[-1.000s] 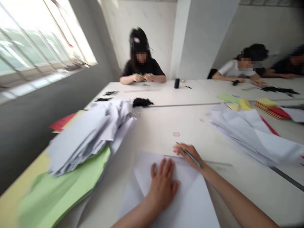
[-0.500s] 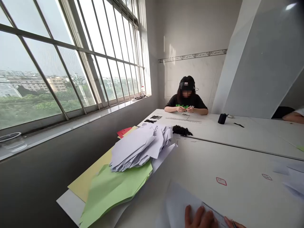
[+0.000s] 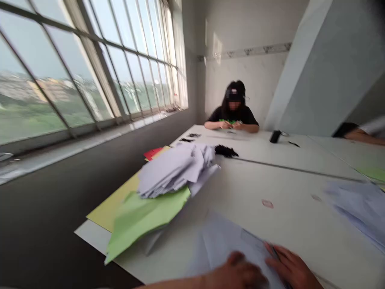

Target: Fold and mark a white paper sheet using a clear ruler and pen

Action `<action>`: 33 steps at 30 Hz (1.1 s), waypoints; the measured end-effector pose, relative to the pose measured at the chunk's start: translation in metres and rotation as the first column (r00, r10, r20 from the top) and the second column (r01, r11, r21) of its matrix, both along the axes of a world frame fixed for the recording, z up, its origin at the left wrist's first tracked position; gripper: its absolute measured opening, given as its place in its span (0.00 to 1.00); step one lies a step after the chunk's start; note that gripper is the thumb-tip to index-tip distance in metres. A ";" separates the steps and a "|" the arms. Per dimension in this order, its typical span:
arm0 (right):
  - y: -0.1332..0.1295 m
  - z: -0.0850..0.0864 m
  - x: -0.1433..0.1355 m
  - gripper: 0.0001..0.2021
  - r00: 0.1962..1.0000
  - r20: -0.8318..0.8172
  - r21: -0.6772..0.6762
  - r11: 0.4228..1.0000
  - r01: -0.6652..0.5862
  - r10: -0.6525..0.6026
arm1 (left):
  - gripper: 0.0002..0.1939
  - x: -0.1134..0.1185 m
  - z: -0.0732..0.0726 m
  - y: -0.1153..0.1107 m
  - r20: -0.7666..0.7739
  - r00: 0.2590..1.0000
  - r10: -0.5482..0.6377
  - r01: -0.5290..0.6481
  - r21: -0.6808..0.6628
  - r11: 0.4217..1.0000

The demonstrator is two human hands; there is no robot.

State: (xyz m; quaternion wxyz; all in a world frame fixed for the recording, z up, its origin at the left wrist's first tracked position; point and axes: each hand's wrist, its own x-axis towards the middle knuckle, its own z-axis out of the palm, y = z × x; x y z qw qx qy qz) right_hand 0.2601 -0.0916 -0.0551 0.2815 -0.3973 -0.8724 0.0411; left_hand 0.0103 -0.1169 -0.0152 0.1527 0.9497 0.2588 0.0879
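Note:
A white sheet of paper lies on the near part of the table. My left hand is over its lower part, fingers bent and smeared by motion, so I cannot tell whether it grips anything. Just right of it, my right hand is closed around a slim dark pen, over the sheet's right edge. A thin straight strip, perhaps a ruler, shows along the upper right edge of the sheet; blur hides its details.
A heap of white sheets rests on green paper and yellow paper at left. Black cord lies behind. More white sheets lie at right. A person sits opposite; another person's arm shows far right.
The view has tipped downward, so more of both hands shows. My left hand's fingers have drawn back toward me over the paper. The right hand with the pen is now in plain view.

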 end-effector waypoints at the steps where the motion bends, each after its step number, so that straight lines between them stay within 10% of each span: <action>1: -0.004 0.011 0.000 0.16 0.996 0.081 0.059 0.997 -0.040 0.036 | 0.17 0.001 0.006 -0.003 0.020 0.998 -0.052 0.053 -0.024 0.998; 7: -0.002 0.045 -0.018 0.14 0.974 0.221 -0.033 0.998 -0.049 0.055 | 0.28 0.007 0.036 0.005 0.087 0.992 -0.087 0.100 -0.155 0.983; 22: 0.037 0.053 -0.065 0.13 0.991 -0.029 -0.202 0.970 -0.133 0.130 | 0.28 0.014 0.038 0.016 0.041 0.996 -0.084 0.090 -0.179 0.980; 33: 0.033 0.039 -0.020 0.13 0.943 -0.230 -0.147 0.966 0.211 -0.241 | 0.21 0.010 0.019 0.024 0.126 0.966 0.224 -0.232 0.050 0.971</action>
